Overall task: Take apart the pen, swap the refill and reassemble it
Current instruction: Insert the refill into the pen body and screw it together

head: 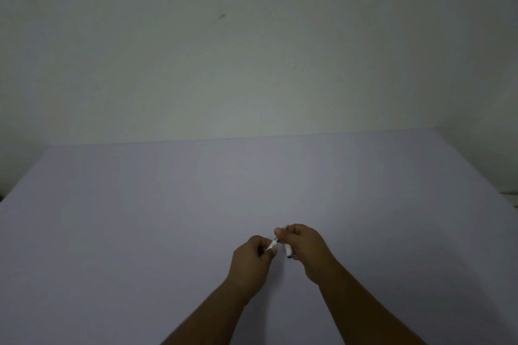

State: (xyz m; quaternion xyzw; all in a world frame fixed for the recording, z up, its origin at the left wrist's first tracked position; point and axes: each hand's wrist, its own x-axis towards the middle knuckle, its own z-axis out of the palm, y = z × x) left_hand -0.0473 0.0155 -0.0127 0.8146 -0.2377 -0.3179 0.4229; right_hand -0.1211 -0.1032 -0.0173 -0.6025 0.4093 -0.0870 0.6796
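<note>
Lavender and matte, a wide desk [140,232] fills the lower half of the view, with a dim, pale wall behind it. Two bare forearms reach in from the bottom edge and meet just right of centre, held above the desk surface.

The left hand [251,258] is curled closed, its grip pinched between thumb and fingers on the white barrel [272,244] of the pen. The right hand [304,246] sits slightly farther from the camera and a little higher, its grip also closed, thumb and forefinger nipping a thin part at the upper end of the same line. The two hands are almost touching, with only a short stretch of white showing between them.

The pen's long axis appears to run on a slant, from lower left at the left hand to upper right at the right hand, so any pulling apart or pushing together would likely travel along that diagonal.

A second white piece with a dark end [288,251] hangs below the right hand, apparently tucked under its other fingers.

Much is hard to make out: the light is low, the parts are tiny, and fingers cover most of them. Whether the thin part is the refill or the tip cannot be told, nor whether the pieces are joined
</note>
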